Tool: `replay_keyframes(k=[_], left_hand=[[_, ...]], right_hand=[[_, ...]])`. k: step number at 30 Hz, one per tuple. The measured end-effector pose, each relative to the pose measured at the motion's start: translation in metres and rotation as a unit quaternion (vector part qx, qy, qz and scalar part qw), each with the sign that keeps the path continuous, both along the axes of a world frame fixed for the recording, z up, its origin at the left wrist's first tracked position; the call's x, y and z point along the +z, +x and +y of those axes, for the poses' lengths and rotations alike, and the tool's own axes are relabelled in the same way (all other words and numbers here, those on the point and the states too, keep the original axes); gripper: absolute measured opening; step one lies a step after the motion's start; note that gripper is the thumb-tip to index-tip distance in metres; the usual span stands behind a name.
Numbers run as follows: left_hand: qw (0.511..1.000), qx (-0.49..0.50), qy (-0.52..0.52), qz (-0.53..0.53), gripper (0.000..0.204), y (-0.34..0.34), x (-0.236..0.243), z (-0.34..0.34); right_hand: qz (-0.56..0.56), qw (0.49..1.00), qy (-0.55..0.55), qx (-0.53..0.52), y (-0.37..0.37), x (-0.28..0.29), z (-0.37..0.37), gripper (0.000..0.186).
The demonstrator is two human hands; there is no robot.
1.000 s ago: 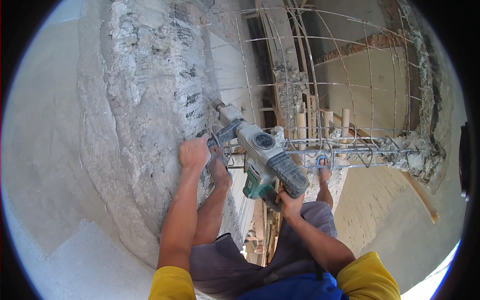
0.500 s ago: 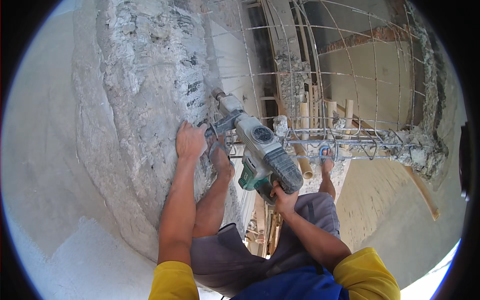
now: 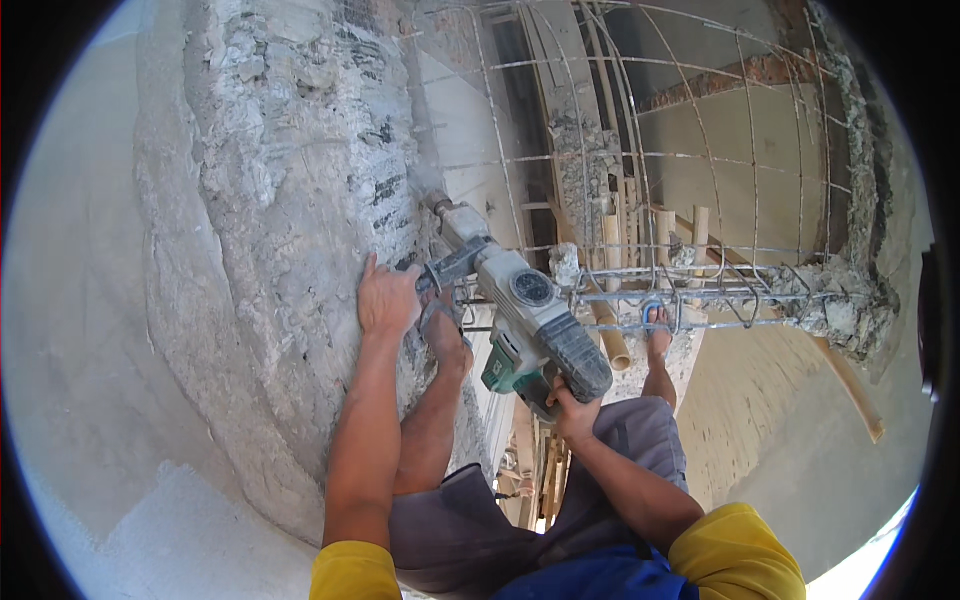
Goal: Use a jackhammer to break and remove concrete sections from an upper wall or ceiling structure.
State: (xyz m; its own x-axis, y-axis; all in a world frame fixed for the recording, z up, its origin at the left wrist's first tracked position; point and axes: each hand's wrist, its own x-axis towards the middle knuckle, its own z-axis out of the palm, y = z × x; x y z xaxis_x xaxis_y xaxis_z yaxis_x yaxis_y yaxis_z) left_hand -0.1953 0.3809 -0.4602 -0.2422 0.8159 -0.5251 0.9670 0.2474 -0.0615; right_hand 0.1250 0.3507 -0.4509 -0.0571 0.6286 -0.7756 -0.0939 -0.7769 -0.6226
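On a clock face centred on the view, the grey-and-green power hammer (image 3: 522, 300) lies at the middle, slanting with its chuck (image 3: 437, 203) toward eleven, against the rough concrete (image 3: 290, 200) that spans eight to eleven. At nine, the left hand (image 3: 390, 297) grips the side handle, its index finger stretched upward along the concrete. Toward five, the right hand (image 3: 575, 412) is wrapped around the rear handle, beneath the ribbed black housing. A rebar grid (image 3: 690, 155) opens at two; near its lower bars sits a concrete lump (image 3: 564, 264). A hollow pole (image 3: 617, 352) shows its open end toward four.
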Motion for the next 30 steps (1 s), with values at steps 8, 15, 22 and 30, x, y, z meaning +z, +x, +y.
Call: replay_keyframes(k=[8, 15, 22, 30], left_hand=[[1.0, 0.006, -0.014, 0.002, 0.012, -0.006, 0.004, -0.001], [1.0, -0.002, -0.006, 0.022, 0.017, -0.009, -0.004, 0.014], [1.0, 0.013, -0.027, 0.002, 0.029, -0.001, -0.002, 0.001], [0.999, -0.024, 0.004, 0.04, 0.022, -0.014, -0.012, 0.018]], right_hand=[[0.005, 0.999, 0.038, 0.028, -0.01, -0.01, -0.006, 0.015], [0.018, 0.999, 0.019, 0.018, -0.005, -0.022, 0.008, 0.016], [0.011, 1.0, 0.012, 0.01, -0.009, -0.009, 0.004, 0.021], [0.009, 0.999, 0.031, 0.035, -0.002, -0.015, -0.005, 0.012]])
